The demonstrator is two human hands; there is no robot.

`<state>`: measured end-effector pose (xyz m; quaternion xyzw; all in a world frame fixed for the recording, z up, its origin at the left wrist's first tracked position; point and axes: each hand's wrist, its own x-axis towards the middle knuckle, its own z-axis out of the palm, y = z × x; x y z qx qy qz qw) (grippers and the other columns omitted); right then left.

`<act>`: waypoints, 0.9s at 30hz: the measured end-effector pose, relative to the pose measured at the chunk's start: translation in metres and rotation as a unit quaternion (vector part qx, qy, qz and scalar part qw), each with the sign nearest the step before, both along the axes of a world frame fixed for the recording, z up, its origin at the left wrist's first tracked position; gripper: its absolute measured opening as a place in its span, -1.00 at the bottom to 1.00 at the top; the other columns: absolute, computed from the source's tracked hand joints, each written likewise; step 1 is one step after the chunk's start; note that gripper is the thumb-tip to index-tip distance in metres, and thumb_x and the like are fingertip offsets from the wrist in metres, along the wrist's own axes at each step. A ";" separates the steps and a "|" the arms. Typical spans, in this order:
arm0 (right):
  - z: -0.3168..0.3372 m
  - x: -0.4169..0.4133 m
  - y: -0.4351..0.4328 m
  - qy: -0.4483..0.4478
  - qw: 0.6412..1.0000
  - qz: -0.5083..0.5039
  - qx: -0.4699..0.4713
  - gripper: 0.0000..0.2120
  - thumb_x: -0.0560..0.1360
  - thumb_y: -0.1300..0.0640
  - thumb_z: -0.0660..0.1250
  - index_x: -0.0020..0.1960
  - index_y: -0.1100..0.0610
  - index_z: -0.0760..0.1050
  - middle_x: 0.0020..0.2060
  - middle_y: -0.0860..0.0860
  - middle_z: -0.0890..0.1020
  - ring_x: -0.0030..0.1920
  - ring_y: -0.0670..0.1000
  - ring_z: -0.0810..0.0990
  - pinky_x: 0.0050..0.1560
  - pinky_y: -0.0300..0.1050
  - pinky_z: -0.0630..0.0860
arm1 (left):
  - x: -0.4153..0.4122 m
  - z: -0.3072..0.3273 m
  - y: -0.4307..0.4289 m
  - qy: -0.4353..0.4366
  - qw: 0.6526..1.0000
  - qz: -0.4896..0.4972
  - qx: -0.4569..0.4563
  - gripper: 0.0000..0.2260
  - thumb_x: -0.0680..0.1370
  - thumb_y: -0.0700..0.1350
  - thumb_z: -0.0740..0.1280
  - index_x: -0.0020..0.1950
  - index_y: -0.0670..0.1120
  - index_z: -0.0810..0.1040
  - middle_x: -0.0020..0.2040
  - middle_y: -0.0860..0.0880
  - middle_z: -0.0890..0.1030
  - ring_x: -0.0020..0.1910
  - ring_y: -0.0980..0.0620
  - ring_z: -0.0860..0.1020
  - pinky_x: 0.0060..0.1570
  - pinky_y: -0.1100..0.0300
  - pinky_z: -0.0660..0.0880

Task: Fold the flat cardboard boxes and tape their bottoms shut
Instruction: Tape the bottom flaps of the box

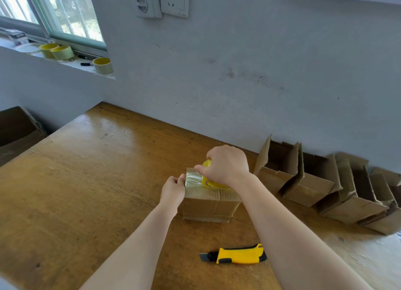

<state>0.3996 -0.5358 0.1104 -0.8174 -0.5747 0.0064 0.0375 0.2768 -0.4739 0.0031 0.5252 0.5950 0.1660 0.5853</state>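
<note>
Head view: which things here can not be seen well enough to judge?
- Tape roll: mostly covered by the right hand; remaining tape unknown.
- Box bottom seam: hidden under tape and roll.
- Left hand fingertips: hidden at the box's edge.
- Utility knife: blade length unclear.
- Dark box: cut off by the left frame edge.

a yellow utility knife (235, 255) lies on the wooden table (86, 181).

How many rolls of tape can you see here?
4. One roll is in the right hand on the box. Three sit on the windowsill: two touching, one farther right. Others may be out of view.
</note>
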 end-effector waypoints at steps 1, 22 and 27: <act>0.000 0.000 0.000 0.002 1.000 -0.001 0.000 -0.55 0.49 -0.30 0.21 -0.14 0.06 0.60 -0.30 -0.07 0.60 -0.26 -0.03 0.56 -0.37 -0.19 0.40 | -0.002 -0.001 0.001 0.021 1.000 -0.006 -0.003 -0.73 0.64 0.08 0.15 0.08 -0.12 0.44 -0.05 -0.09 0.55 -0.20 0.04 0.48 -0.32 0.19 0.38; -0.004 0.006 -0.009 0.008 1.000 -0.002 0.021 -0.53 0.49 -0.33 0.18 -0.20 0.05 0.57 -0.32 -0.06 0.58 -0.27 -0.02 0.54 -0.41 -0.18 0.30 | 0.021 0.007 -0.020 -0.136 0.990 0.011 0.037 -0.68 0.69 0.03 0.03 0.34 0.03 0.47 0.04 0.09 0.56 -0.07 0.19 0.52 -0.24 0.29 0.40; 0.001 0.025 -0.016 0.170 0.984 -0.038 0.032 -0.60 0.47 -0.29 0.28 -0.24 0.05 0.52 -0.38 -0.09 0.51 -0.28 -0.04 0.52 -0.33 -0.15 0.36 | 0.023 0.001 -0.018 -0.083 0.992 -0.036 0.092 -0.70 0.68 0.04 0.01 0.17 0.07 0.52 0.03 0.03 0.60 -0.04 0.13 0.54 -0.19 0.23 0.43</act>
